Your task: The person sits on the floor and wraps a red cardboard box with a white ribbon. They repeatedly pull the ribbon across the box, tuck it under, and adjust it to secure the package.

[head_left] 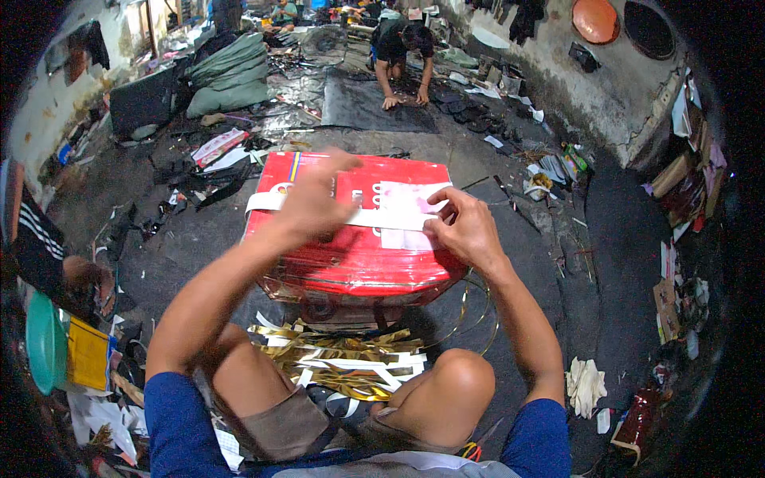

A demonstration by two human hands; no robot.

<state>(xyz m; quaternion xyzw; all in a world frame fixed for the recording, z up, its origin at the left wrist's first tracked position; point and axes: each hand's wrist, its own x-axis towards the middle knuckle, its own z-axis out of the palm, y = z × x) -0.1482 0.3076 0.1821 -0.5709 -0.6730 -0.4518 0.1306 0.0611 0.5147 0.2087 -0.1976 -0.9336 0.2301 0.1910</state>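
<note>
A red box (pixel 319 255) wrapped in shiny clear film stands in front of my knees. A long white strip (pixel 370 217) lies across its top, over a pale pinkish sheet of paper (pixel 402 195). My right hand (pixel 468 227) is at the strip's right end, thumb and fingers pinched on it. My left hand (pixel 319 199) is over the left part of the box top, above the strip. It is smeared by motion, so its fingers and anything in them are unclear. Gold and white strips (pixel 343 358) lie in a pile between the box and my legs.
Farther off, a person (pixel 398 60) kneels with hands on a dark sheet (pixel 358 103). A stuffed green sack (pixel 231 76) lies at the far left. A teal basin (pixel 45 342) and a person's leg (pixel 84 275) are at the near left. Scraps litter the floor.
</note>
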